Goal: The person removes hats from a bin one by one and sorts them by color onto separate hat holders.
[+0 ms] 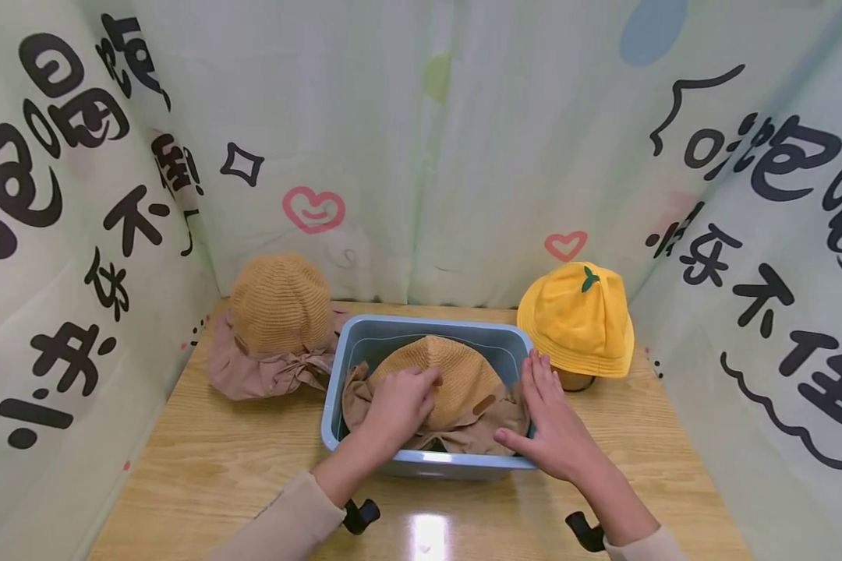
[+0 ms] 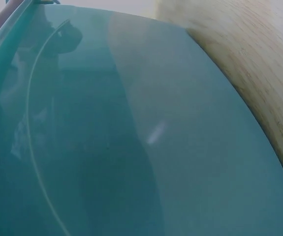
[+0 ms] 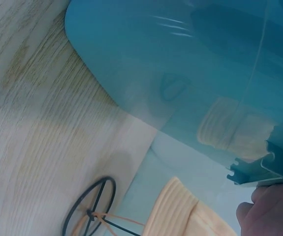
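Observation:
A tan knitted sun hat with a brown cloth brim lies crown up inside a blue plastic bin. My left hand is at its crown, pinching it with bent fingers; the fingertips are partly hidden. At the bin's right rim, my right hand rests with fingers straight and thumb spread inward over the brim. The right wrist view has part of that hand at the bin's edge. In the left wrist view the bin's smooth outer wall fills most of the frame.
A similar tan hat with a mauve brim stands left of the bin. To the right is a yellow hat with a green sprout, above a black wire stand. Printed curtains enclose the wooden table.

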Motion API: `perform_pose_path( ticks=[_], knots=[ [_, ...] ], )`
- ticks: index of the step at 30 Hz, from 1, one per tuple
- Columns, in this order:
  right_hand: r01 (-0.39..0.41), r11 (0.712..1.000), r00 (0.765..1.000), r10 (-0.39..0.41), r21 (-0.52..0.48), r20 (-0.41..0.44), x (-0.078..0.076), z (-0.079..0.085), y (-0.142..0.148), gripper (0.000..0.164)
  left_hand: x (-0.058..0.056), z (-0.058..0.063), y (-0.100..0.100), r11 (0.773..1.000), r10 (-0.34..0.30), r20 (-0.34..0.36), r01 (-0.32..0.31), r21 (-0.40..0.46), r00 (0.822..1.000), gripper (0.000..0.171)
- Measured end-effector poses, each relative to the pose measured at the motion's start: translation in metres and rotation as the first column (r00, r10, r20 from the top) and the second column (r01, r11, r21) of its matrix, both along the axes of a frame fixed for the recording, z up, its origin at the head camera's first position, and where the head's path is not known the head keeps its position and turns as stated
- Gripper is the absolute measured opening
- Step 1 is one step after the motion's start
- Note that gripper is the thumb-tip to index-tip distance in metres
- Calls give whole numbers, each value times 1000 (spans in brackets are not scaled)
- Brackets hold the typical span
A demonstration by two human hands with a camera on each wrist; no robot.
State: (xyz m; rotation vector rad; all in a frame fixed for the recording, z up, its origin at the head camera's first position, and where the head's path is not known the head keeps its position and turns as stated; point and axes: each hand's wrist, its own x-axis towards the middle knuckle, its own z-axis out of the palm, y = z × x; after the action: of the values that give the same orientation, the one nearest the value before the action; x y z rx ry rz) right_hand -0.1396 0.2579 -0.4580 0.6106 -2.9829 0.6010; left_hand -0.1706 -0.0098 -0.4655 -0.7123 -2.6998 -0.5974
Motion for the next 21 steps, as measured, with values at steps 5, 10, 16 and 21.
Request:
perform_pose_path(
  ticks=[5,10,16,21],
  knots=[
    [7,1000,1000,-7,-16,9,0,-1,1,111,-2,3,1,1000,4,40,-4,4,999,10],
    [5,1000,1000,-5,-19,9,0,-2,1,111,-1,3,1,1000,19,32,-19,18,999,8],
    [11,1000,1000,-11,-13,4,1,0,1,113,-3,2,-1,991,14,18,-17,131,1000,15],
    [2,1000,1000,-2,-13,1,1,0,1,118,-8,7,-7,907,55,196,-131,401,979,28]
  ],
)
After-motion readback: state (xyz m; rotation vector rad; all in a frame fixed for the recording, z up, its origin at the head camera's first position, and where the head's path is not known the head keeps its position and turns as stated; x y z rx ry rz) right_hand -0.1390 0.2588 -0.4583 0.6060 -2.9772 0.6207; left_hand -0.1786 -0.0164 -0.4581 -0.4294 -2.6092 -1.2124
